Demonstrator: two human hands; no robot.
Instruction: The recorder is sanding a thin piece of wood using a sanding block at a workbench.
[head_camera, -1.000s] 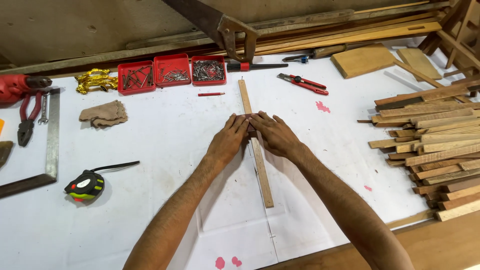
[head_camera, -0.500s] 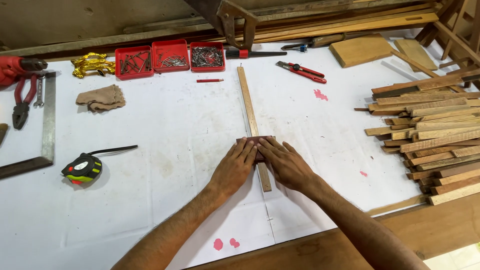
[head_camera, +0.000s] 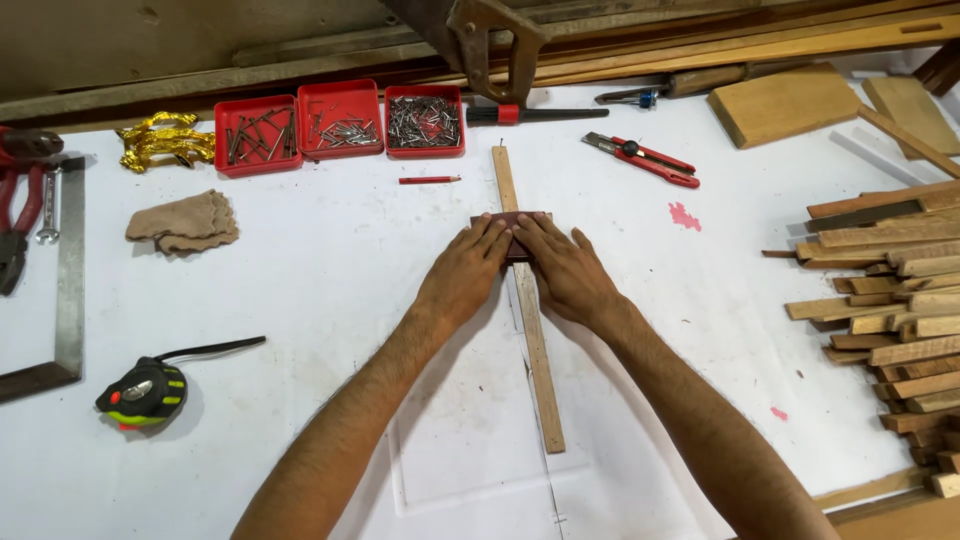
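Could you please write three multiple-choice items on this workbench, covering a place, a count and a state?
1. Where does the pencil lie?
A. just below the trays
B. on the wood pile
C. beside the tape measure

2. How many red trays stand in the row?
A. two
B. three
C. five

3. How does the left hand rest?
A. clenched in a fist
B. lifted off the table
C. flat on the dark block

Answers: 1 A, it lies under the rightmost tray. 2 B, three sit side by side. 3 C, the fingers lie spread on the block across the wooden strip.
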